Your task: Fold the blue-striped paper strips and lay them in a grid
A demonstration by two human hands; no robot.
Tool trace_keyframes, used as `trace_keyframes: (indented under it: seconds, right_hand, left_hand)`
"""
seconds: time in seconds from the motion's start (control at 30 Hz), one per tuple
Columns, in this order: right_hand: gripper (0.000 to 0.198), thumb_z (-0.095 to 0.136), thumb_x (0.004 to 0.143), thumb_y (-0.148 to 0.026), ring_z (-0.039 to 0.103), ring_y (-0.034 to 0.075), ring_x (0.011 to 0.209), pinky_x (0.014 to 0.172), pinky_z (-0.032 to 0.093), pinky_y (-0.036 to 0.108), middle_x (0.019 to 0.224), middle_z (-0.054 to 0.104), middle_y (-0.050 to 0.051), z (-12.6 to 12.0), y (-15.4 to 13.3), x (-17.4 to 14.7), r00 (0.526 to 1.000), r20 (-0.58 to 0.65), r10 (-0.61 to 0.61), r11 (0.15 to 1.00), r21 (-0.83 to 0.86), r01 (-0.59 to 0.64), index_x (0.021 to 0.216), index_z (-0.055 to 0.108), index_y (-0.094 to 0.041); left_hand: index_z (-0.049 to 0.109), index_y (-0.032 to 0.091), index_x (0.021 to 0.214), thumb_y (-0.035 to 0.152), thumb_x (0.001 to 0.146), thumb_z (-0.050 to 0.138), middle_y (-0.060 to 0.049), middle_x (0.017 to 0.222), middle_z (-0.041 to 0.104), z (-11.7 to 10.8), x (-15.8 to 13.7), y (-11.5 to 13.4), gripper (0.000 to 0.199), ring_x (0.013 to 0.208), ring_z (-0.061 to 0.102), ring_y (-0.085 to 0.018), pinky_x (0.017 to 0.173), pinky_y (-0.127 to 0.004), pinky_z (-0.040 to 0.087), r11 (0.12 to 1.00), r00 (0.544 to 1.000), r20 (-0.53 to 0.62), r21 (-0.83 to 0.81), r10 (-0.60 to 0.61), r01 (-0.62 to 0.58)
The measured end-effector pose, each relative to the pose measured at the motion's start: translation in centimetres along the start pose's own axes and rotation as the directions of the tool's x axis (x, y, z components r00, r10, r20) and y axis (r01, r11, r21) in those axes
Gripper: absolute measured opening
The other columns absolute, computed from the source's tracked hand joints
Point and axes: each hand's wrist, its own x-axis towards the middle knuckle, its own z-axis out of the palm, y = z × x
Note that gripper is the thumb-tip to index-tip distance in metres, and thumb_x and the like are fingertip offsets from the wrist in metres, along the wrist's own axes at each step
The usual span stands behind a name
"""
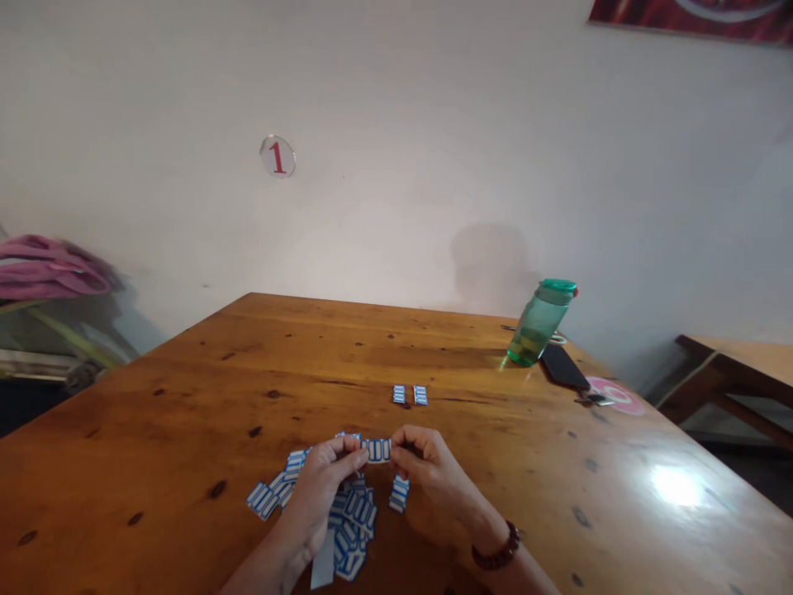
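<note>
A left hand (331,473) and right hand (430,464) pinch a card (377,450) by opposite ends, likely keeping its face clear, near a pile (356,511).

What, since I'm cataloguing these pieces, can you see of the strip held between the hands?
The strip shows white oblongs outlined in blue, side by side. It looks thin and flat, like paper. It is held crosswise over the table, patterned face toward the camera, its left end pinched by the left hand and its right end by the right hand; both ends are partly hidden.
</note>
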Motion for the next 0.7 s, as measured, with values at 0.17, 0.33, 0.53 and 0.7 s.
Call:
trace_keyframes:
  seconds: [0.17,0.33,0.53,0.7]
  right_hand:
    - [0.013,0.051,0.072,-0.024,0.039,0.007,0.047,0.046,0.029,0.019,0.052,0.047,-0.004,-0.05,0.36,0.04,1.0,-0.01,0.011,1.0,0.025,-0.01,0.064,0.053,-0.015]
    - [0.012,0.05,0.072,-0.022,0.039,0.006,0.046,0.045,0.029,0.019,0.051,0.047,-0.005,-0.1,0.66,0.15,1.0,-0.015,0.023,0.999,0.041,-0.023,0.064,0.053,-0.015]
    - [0.011,0.049,0.072,-0.02,0.038,0.006,0.046,0.044,0.028,0.018,0.051,0.048,-0.004,-0.05,0.55,0.05,0.999,-0.045,0.009,1.0,0.006,-0.009,0.063,0.053,-0.015]
    - [0.012,0.052,0.07,-0.023,0.038,0.007,0.046,0.044,0.029,0.019,0.05,0.047,-0.004,0.0,0.13,-0.06,0.999,-0.051,0.014,1.0,0.007,-0.013,0.061,0.053,-0.015]
  left_hand:
    - [0.056,0.015,0.052,0.028,0.052,0.068,0.004,0.049,0.051,0.17,-0.18,0.3,0.018,0.049,0.042,-0.009,0.052,-0.022,0.031,0.997,0.999,-0.017,-0.057,-0.046,0.045]
    - [0.055,0.015,0.052,0.027,0.051,0.069,0.005,0.048,0.05,0.23,-0.28,0.34,0.018,0.048,0.041,-0.007,0.05,-0.021,0.029,0.992,0.997,-0.019,-0.1,-0.078,0.076]
    - [0.056,0.014,0.053,0.026,0.052,0.07,0.005,0.048,0.049,0.07,-0.04,0.05,0.018,0.047,0.04,-0.007,0.048,-0.02,0.028,0.995,0.998,-0.005,-0.085,-0.058,0.057]
    - [0.058,0.014,0.056,0.027,0.054,0.068,0.005,0.048,0.049,-0.1,0.14,-0.18,0.017,0.044,0.038,-0.006,0.045,-0.019,0.027,0.999,1.0,-0.026,-0.05,-0.001,0.0]
